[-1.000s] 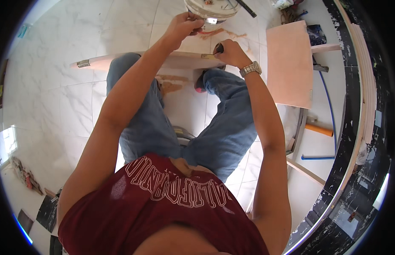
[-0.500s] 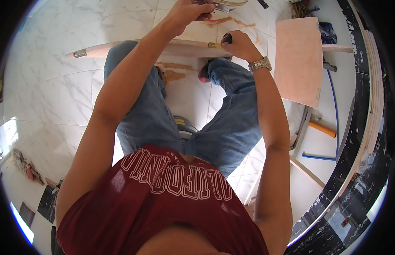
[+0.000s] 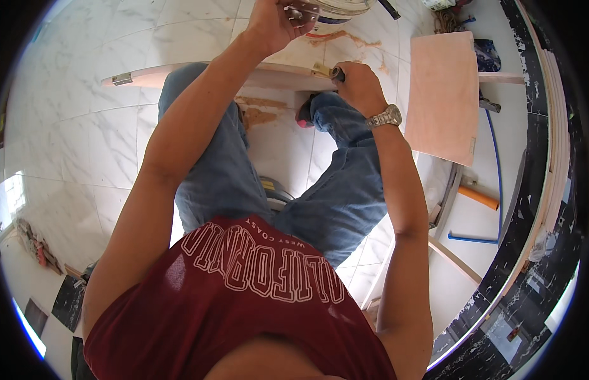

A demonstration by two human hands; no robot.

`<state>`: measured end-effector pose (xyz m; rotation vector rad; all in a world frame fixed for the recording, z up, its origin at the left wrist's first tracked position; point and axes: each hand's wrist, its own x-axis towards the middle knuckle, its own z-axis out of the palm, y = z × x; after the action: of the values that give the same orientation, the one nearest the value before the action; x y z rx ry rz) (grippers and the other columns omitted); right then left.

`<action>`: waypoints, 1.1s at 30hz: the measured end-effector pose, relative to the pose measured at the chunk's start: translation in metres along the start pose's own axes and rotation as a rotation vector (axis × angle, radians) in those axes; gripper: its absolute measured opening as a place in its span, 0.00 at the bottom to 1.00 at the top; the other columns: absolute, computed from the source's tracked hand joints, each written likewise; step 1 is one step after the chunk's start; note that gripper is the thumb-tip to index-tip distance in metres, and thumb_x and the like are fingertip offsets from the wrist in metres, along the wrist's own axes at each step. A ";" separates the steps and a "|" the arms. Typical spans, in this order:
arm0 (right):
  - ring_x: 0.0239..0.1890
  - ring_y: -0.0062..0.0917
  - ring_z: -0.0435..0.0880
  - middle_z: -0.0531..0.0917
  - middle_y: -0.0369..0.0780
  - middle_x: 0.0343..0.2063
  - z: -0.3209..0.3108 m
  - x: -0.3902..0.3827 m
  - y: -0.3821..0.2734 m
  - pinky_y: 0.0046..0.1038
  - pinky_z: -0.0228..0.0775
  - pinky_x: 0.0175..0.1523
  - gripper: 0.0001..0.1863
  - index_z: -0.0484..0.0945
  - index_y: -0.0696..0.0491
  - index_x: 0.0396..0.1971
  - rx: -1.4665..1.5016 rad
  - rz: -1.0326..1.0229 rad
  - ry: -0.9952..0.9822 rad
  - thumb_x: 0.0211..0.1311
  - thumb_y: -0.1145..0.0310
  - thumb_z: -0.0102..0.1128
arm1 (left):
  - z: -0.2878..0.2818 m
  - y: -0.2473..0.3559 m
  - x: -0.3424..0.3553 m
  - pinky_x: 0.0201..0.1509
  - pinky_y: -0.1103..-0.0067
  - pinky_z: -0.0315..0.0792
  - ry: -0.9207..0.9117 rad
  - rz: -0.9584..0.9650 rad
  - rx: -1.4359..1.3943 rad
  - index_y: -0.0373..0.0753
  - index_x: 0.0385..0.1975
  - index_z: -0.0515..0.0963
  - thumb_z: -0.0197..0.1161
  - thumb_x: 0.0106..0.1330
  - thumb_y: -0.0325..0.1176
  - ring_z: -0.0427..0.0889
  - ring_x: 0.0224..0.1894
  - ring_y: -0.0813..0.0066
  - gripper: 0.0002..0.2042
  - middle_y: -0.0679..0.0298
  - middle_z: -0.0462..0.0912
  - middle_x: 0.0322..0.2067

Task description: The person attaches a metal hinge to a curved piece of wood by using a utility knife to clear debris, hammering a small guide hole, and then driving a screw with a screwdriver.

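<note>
The person is sitting over a long pale wooden panel (image 3: 180,75) that is lying across the knees, running left to right at the far side of the scene, with a small metal hinge plate (image 3: 122,78) showing at its left end. The right hand (image 3: 359,85) is closing around a small brass-coloured fitting (image 3: 325,69) at the panel's right part, fingers curled tight over what looks like a dark tool handle, though the tool itself is mostly hidden. The left hand (image 3: 276,22) is reaching farther out, to the rim of a white bucket (image 3: 335,11) standing on the marble floor (image 3: 85,145); its fingers are bunching around something small and shiny, and I cannot tell exactly what it is. Judging by this, one fitting at the left end is already sitting in place, while the one under the right hand is only now being worked on, so the job seems roughly midway. A second pinkish board (image 3: 443,95) is lying untouched to the right, and an orange-handled tool (image 3: 478,197) is resting nearer, beside it.
</note>
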<state>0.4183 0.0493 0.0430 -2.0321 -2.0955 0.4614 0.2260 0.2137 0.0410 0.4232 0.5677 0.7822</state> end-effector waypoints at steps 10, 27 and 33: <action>0.29 0.20 0.89 0.88 0.38 0.30 -0.019 0.016 -0.016 0.23 0.80 0.36 0.06 0.87 0.59 0.36 0.822 0.172 0.451 0.62 0.72 0.68 | 0.016 -0.035 -0.027 0.22 0.84 0.57 -0.152 -0.034 0.808 0.38 0.45 0.83 0.70 0.67 0.47 0.64 0.21 0.89 0.19 0.75 0.73 0.25; 0.34 0.34 0.89 0.89 0.45 0.30 -0.023 0.000 0.042 0.33 0.79 0.45 0.13 0.89 0.52 0.39 0.382 0.093 0.018 0.56 0.64 0.68 | 0.014 -0.057 0.007 0.36 0.74 0.80 -0.526 0.044 1.688 0.33 0.38 0.87 0.68 0.60 0.32 0.87 0.27 0.71 0.11 0.60 0.89 0.29; 0.36 0.30 0.88 0.89 0.43 0.31 -0.004 0.014 0.046 0.30 0.78 0.45 0.13 0.90 0.54 0.37 0.341 0.078 -0.037 0.55 0.63 0.69 | 0.020 -0.047 0.005 0.34 0.73 0.79 -0.546 0.083 1.857 0.34 0.36 0.88 0.68 0.59 0.33 0.87 0.27 0.72 0.10 0.59 0.88 0.28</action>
<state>0.4627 0.0641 0.0299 -1.9202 -1.8116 0.8130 0.2664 0.1846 0.0289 2.2806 0.6141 -0.0485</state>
